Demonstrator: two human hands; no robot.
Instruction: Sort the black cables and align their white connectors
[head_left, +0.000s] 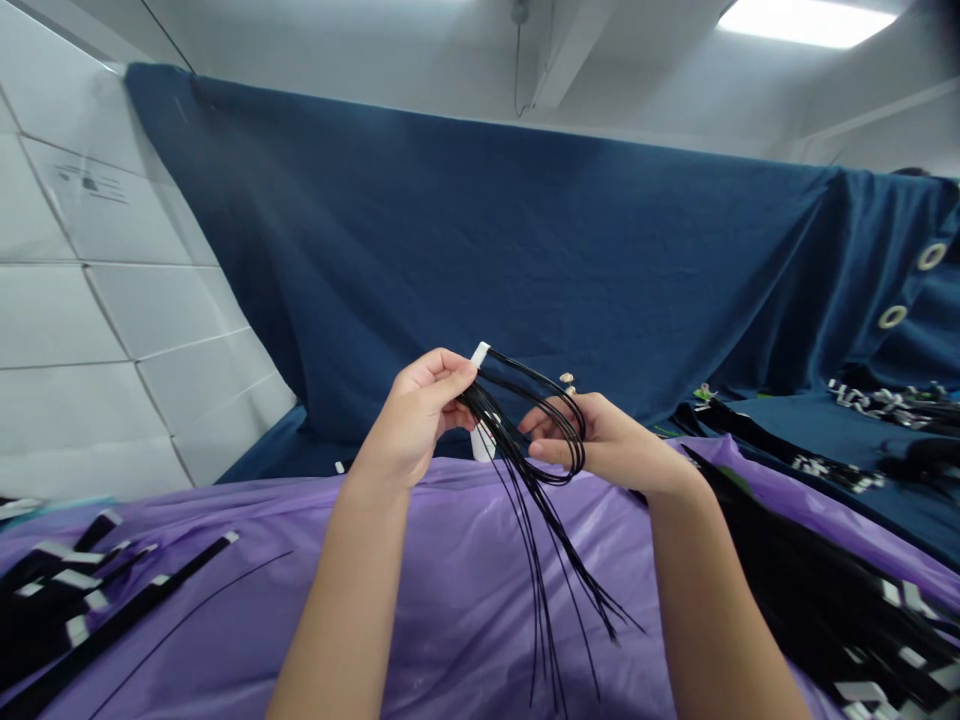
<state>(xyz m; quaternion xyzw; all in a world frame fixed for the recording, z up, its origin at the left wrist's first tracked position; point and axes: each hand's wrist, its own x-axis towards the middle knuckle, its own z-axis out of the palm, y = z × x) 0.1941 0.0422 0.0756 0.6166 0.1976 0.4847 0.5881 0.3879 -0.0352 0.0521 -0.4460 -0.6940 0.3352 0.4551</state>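
A bundle of thin black strands (pixel 529 475) hangs in front of me, its loose ends fanning out over the purple cover. My left hand (pixel 424 405) pinches the bundle near its top, by a white tab (pixel 480 354) that sticks up past the thumb. Some strands arc from the tab to the right and bend back in a loop. My right hand (pixel 585 435) is at that loop, thumb and fingers curled around the bent strands. Behind the bundle stands a small white object (pixel 484 440), partly hidden.
Black bundles with white tabs lie at the left (pixel 135 610) and right (pixel 825 590) on the purple cover (pixel 457 600). More bundles (pixel 892 405) rest on blue cloth at the far right. A blue curtain (pixel 465 230) hangs behind; white boxes (pixel 60 310) are stacked at left.
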